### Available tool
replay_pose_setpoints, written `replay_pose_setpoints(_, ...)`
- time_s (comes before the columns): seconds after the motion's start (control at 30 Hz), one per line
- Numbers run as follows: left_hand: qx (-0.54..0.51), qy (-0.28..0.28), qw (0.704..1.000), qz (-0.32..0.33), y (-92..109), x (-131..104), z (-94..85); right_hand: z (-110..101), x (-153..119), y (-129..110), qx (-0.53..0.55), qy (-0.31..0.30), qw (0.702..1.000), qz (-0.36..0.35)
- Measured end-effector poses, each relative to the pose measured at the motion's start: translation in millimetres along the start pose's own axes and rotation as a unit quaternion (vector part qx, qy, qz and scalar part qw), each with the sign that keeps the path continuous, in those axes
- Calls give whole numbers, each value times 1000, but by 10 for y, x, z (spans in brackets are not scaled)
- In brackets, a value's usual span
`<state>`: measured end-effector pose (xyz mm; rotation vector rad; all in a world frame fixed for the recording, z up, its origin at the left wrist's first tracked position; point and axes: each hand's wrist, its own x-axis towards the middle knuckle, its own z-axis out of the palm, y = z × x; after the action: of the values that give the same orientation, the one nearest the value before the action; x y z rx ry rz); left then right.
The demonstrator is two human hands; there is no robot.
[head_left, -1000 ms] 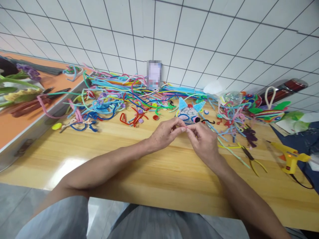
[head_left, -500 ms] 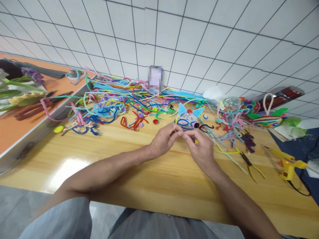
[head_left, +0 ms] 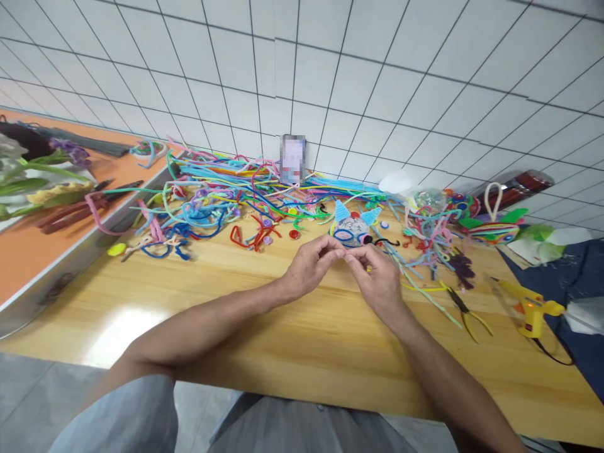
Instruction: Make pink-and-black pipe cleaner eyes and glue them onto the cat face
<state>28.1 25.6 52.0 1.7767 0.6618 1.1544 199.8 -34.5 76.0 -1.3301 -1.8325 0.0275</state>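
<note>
Over the wooden table, my left hand (head_left: 315, 261) and my right hand (head_left: 377, 275) meet fingertip to fingertip, both closed in a pinch. Between them shows a tiny bit of pink pipe cleaner (head_left: 346, 252), mostly covered by the fingers. Just behind the hands sits a round craft animal head (head_left: 355, 225), with light blue pointed ears, blue loops and a pink-and-black snout. Its lower part is hidden by my hands. A black curled pipe cleaner (head_left: 389, 241) lies to its right.
Tangled pipe cleaners (head_left: 207, 207) spread along the wall, where a phone (head_left: 293, 159) leans. On the right are more pipe cleaner scraps (head_left: 429, 236), yellow-handled pliers (head_left: 469, 314), a yellow glue gun (head_left: 533, 308) and a colourful fish-shaped craft (head_left: 493, 231). A grey-edged orange tray (head_left: 108, 236) stands left.
The view has shifted slightly, so objects on the right appear further left. My hands keep the same pinch at nearly the same spot.
</note>
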Motion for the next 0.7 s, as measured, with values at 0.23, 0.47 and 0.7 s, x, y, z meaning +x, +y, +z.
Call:
replay_pose_setpoints(0.23, 147, -19, 977, 151, 60, 104, -103, -104, 89, -13, -131, -8, 985, -114)
replay_pose_setpoints(0.47, 72, 23, 991, 110, 293, 285, -123, -169, 333, -114, -19, 40, 997, -56)
replay_pose_setpoints(0.7, 38, 47, 995, 75, 236, 366, -50, -187, 435, -72, -29, 41, 997, -51)
